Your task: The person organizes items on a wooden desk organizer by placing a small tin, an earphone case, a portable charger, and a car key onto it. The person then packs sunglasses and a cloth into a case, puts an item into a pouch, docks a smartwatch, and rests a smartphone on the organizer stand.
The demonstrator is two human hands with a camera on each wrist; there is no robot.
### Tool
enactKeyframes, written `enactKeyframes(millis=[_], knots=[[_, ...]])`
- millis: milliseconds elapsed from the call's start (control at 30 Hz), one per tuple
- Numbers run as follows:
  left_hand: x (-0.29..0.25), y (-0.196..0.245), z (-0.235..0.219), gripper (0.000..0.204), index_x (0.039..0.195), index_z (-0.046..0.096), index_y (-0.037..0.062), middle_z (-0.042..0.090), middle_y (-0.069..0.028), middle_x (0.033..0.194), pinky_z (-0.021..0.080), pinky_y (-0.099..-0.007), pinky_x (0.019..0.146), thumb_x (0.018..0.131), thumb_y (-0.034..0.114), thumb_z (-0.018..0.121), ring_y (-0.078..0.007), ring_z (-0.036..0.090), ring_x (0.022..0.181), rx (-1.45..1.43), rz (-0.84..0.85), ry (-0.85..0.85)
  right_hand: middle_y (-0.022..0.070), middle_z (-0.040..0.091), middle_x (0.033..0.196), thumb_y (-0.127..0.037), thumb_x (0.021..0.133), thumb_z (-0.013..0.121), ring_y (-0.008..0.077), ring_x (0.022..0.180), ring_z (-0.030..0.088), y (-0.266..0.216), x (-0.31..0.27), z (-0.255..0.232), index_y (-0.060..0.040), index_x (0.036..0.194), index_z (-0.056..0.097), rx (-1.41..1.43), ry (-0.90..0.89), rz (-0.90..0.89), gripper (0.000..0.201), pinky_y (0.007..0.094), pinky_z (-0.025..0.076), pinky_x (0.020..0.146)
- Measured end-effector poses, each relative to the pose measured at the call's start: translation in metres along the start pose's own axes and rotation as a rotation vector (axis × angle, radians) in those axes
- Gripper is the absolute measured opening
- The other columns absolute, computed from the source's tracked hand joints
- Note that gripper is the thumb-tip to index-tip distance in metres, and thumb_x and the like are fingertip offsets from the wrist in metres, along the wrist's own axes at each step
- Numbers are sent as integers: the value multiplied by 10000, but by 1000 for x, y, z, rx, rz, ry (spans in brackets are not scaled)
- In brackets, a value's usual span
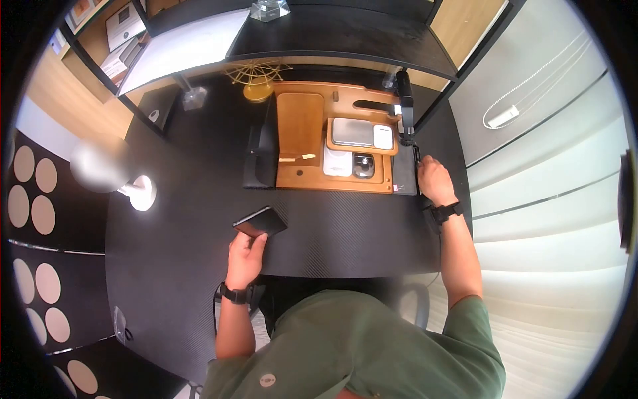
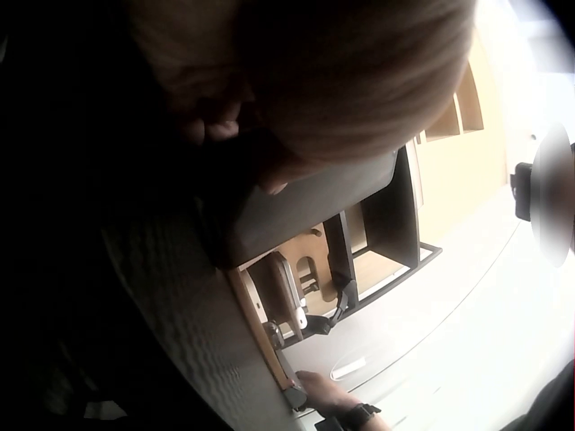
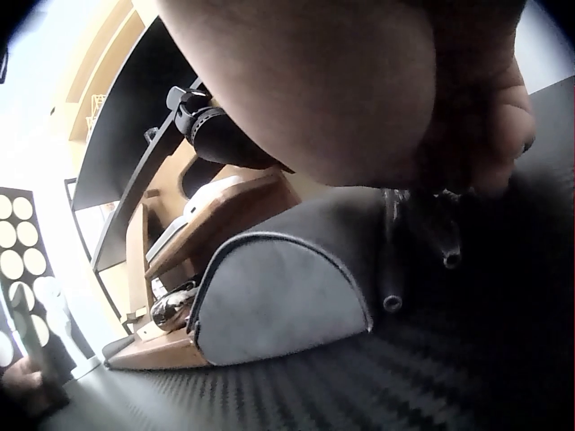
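Low in the head view, my left hand (image 1: 244,261) grips a dark smartphone (image 1: 261,223), thumb over its near edge, above the black desk. Its broad face also shows past the hand in the left wrist view. My right hand (image 1: 435,181) is at the desk's right side, beside a dark grey case (image 1: 404,173) with a half-round end. Its curled fingers hold what look like dark eyeglasses; in the right wrist view two slim temple ends (image 3: 393,283) stick out beside the case (image 3: 283,301). The hand itself hides the rest of them.
A wooden desk organizer (image 1: 300,126) lies left of the case, carrying a silver device (image 1: 352,132), a white pad (image 1: 337,163) and black headphones (image 1: 404,100). A gold wheel ornament (image 1: 258,90), a white lamp (image 1: 141,193) and a black raised shelf (image 1: 345,40) stand around it.
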State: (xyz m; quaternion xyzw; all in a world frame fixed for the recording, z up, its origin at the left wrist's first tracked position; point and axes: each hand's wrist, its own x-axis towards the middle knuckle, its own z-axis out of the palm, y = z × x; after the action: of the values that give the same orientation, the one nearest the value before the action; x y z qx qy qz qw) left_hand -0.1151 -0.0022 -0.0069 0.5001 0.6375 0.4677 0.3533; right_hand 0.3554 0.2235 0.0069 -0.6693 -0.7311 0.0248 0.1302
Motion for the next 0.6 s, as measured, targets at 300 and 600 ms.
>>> enactKeyframes(millis=[300, 600], knots=[[0, 6, 0, 109, 1131, 700, -14, 777, -73, 1000, 573, -316, 847, 1052, 58, 720, -135, 717, 922, -32, -4, 0, 301, 752, 1073, -215, 1092, 572, 519, 994, 730, 0, -9, -6, 6, 1053, 665, 39, 31, 7, 243, 607, 590, 874], [7, 15, -5, 133, 1176, 715, -11, 777, -38, 996, 562, -289, 845, 1052, 37, 720, -100, 689, 917, -49, -10, 7, 294, 738, 1093, -251, 1142, 554, 522, 1061, 700, 1, -68, -18, 15, 1158, 688, 340, 111, 177, 298, 561, 549, 902]])
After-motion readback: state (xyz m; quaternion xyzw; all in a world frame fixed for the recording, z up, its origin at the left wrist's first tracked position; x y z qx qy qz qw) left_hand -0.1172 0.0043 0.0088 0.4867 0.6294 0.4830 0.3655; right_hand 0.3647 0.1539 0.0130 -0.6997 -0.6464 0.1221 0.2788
